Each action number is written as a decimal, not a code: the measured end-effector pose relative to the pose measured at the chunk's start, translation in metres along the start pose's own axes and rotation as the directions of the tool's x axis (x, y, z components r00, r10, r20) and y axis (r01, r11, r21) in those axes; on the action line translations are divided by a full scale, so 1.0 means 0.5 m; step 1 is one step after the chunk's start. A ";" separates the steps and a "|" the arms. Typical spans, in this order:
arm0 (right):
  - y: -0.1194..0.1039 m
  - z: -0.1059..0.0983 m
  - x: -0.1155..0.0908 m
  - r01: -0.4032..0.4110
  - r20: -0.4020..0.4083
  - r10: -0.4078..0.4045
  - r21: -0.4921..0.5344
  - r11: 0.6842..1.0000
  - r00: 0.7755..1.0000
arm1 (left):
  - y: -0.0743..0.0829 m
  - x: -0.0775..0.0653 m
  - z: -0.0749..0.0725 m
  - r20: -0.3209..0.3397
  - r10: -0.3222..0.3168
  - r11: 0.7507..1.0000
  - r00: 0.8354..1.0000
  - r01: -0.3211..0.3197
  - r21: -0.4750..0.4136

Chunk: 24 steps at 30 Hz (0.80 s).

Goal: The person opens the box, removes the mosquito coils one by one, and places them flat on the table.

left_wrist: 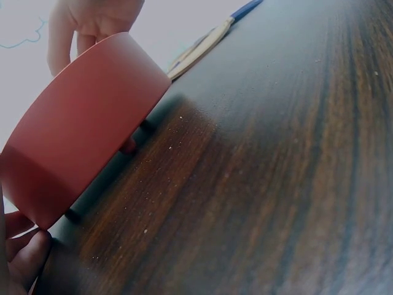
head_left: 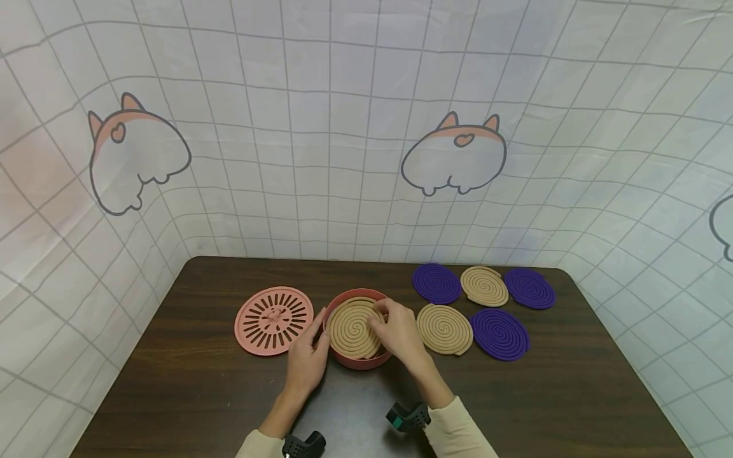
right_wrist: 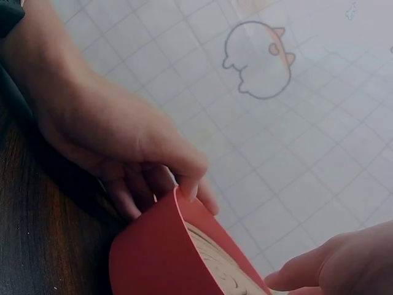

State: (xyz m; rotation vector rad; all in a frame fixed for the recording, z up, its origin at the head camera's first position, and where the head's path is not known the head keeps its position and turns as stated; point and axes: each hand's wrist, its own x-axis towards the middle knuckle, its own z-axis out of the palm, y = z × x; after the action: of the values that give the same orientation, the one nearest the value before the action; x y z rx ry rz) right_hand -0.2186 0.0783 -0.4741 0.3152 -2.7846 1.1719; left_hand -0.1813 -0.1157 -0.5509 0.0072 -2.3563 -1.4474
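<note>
A round red mosquito coil box stands uncovered on the table, with a tan mosquito coil lying inside it. My left hand holds the box by its left side; its fingers also show against the red wall in the right wrist view. My right hand reaches over the right rim, its bent fingers and thumb at the tan coil's right edge, where it seems to pinch it. The fingertips' exact contact is partly hidden. In the left wrist view, the right hand appears above the box's far rim.
A pink slotted lid lies left of the box. On the right lie tan coils and purple coils, several in two rows. The dark wooden table meets a white gridded cloth behind.
</note>
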 end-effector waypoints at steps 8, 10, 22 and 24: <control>0.012 -0.005 0.001 0.025 0.033 -0.027 0.071 0.997 0.999 | 0.002 -0.001 0.000 -0.008 -0.002 1.000 1.000 0.002 0.001; 0.015 -0.009 0.002 0.010 0.046 -0.015 0.106 0.994 0.999 | 0.003 -0.001 0.000 -0.013 0.002 1.000 1.000 -0.002 0.003; 0.020 -0.019 0.004 -0.045 0.113 0.020 0.218 0.975 0.993 | 0.001 0.000 0.001 -0.014 0.002 1.000 1.000 -0.002 0.004; 0.022 -0.019 0.004 -0.040 0.122 0.013 0.225 0.974 0.992 | 0.001 0.000 0.002 -0.012 0.001 1.000 1.000 -0.001 0.006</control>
State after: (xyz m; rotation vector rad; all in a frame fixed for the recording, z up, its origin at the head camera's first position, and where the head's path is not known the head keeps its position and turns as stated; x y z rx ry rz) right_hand -0.2229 0.0920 -0.4747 0.3810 -2.7639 1.5308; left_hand -0.1815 -0.1149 -0.5510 0.0162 -2.3506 -1.4356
